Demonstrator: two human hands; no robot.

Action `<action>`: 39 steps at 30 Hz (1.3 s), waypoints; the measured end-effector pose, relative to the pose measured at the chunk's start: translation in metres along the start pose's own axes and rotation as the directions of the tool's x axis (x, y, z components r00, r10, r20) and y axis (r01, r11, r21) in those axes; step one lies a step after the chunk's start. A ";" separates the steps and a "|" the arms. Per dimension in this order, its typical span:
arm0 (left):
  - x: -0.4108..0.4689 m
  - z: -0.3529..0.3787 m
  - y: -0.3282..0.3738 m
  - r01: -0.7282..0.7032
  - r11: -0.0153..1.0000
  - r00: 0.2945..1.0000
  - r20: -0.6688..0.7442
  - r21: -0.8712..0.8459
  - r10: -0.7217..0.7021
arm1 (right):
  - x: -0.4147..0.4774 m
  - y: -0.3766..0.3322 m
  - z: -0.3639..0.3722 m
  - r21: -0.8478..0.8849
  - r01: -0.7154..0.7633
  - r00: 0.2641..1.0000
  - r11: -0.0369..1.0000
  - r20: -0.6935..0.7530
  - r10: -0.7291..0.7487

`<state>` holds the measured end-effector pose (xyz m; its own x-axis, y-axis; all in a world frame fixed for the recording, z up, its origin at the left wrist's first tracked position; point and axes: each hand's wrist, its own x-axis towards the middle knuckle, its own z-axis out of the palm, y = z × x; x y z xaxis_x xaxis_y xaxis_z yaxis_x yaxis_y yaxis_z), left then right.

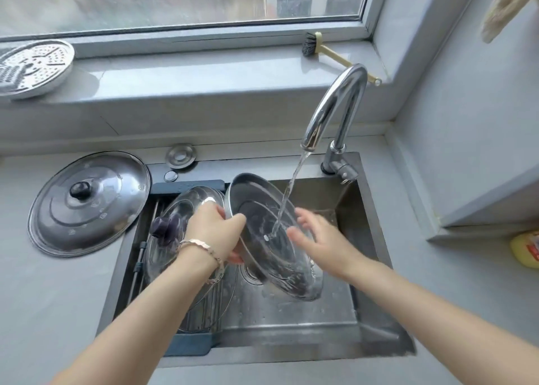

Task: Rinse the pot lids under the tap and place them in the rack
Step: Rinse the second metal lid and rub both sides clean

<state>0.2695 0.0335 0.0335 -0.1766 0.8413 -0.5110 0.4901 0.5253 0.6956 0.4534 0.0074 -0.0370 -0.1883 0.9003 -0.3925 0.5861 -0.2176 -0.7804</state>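
Steel lid (271, 238): tilted over sink (376, 233), underside under tap (335, 107) stream. L hand (215, 227) grips its rim; R hand (315, 236) open, fingers spread, just beside it. Glass lid (186, 209): on rack (186, 346). Large lid (87, 202): on counter, left.

Steamer tray (32, 68) on windowsill's left end: cut off by frame's left edge. Yellow bottle (526, 249) at table's right edge: cut off, label unreadable. Cloth (504, 8) top right: partly out of frame. Right hand (316, 236) motion-blurred, fingers indistinct. Left hand (215, 230) hides held lid's (271, 238) left rim. Rack (186, 268) mostly hidden under glass lid (178, 224) & forearm.
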 end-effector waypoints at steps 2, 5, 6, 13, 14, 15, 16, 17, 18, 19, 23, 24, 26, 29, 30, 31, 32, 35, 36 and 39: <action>0.007 0.010 0.009 0.064 0.995 0.993 0.096 0.079 -0.072 | -0.018 -0.020 0.017 0.178 0.052 0.963 0.983 0.253 -0.097; 0.023 0.029 0.024 0.127 0.986 0.964 0.220 0.106 -0.148 | -0.027 -0.019 0.029 0.054 0.148 0.981 0.988 0.123 -0.154; 0.027 0.035 0.029 0.123 0.988 0.961 0.237 0.092 -0.142 | -0.026 -0.019 0.027 0.017 0.140 0.990 0.990 -0.027 -0.139; 0.029 0.065 0.034 0.146 0.966 0.960 0.266 -0.213 -0.087 | 0.006 -0.011 -0.008 0.569 -0.114 0.838 0.815 -0.386 0.386; 0.033 0.065 0.023 0.088 0.992 0.977 0.200 -0.095 -0.068 | 0.010 -0.009 -0.013 0.684 -0.131 0.808 0.718 -0.346 0.477; 0.034 0.064 0.013 0.045 0.999 0.989 0.141 0.030 -0.049 | 0.012 -0.008 -0.018 0.781 -0.133 0.787 0.610 -0.291 0.544; 0.035 0.061 0.002 0.021 0.993 0.995 0.096 0.113 -0.032 | 0.012 -0.006 -0.022 0.854 -0.127 0.779 0.504 -0.229 0.584; 0.034 0.057 -0.008 0.017 0.988 0.997 0.070 0.151 -0.028 | 0.011 -0.004 -0.026 0.902 -0.126 0.780 0.414 -0.168 0.602; 0.034 0.054 -0.018 0.028 0.989 0.998 0.053 0.149 -0.036 | 0.010 -0.001 -0.029 0.931 -0.120 0.786 0.346 -0.124 0.606; 0.034 0.049 -0.025 0.037 0.991 0.998 0.036 0.131 -0.042 | 0.007 0.001 -0.031 0.952 -0.112 0.791 0.286 -0.089 0.605; 0.031 0.029 -0.038 0.137 0.979 0.991 0.013 -0.151 -0.136 | -0.002 0.019 -0.023 0.992 -0.047 0.843 0.115 -0.023 0.537; 0.029 0.025 -0.036 0.190 0.924 0.982 0.068 -0.332 -0.178 | -0.003 0.024 -0.016 0.995 -0.060 0.868 0.080 0.013 0.496; 0.024 0.014 -0.027 0.233 0.756 0.972 0.141 -0.612 -0.185 | -0.005 0.033 0.002 0.997 -0.070 0.924 0.017 0.059 0.378; 0.020 0.002 -0.021 0.093 0.712 0.995 0.091 -0.697 -0.040 | 0.003 0.045 0.027 0.993 -0.118 0.946 -0.018 0.118 0.301; 0.019 -0.002 -0.021 0.050 0.701 0.996 0.083 -0.711 0.013 | 0.007 0.046 0.034 0.993 -0.118 0.950 0.014 0.109 0.294; 0.017 -0.006 -0.021 0.012 0.694 0.994 0.081 -0.720 0.067 | 0.011 0.042 0.039 0.991 -0.123 0.956 0.054 0.103 0.275; 0.016 -0.010 -0.022 -0.016 0.686 0.990 0.084 -0.727 0.112 | 0.015 0.038 0.043 0.987 -0.125 0.957 0.099 0.094 0.275; 0.016 -0.021 -0.033 -0.041 0.658 0.984 0.086 -0.752 0.159 | 0.029 0.034 0.044 0.977 -0.057 0.969 0.205 0.005 0.245; 0.017 -0.024 -0.037 -0.033 0.654 0.986 0.084 -0.756 0.146 | 0.032 0.030 0.040 0.965 -0.005 0.971 0.260 -0.057 0.232; 0.020 -0.028 -0.048 0.013 0.690 0.995 0.081 -0.724 0.067 | 0.030 0.017 0.013 0.860 0.163 0.924 0.483 -0.304 0.230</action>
<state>0.2183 0.0284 0.0043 -0.0740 0.8613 -0.5027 -0.2822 0.4653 0.8389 0.4475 0.0260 -0.0682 0.2004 0.8969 -0.3943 -0.4258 -0.2827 -0.8595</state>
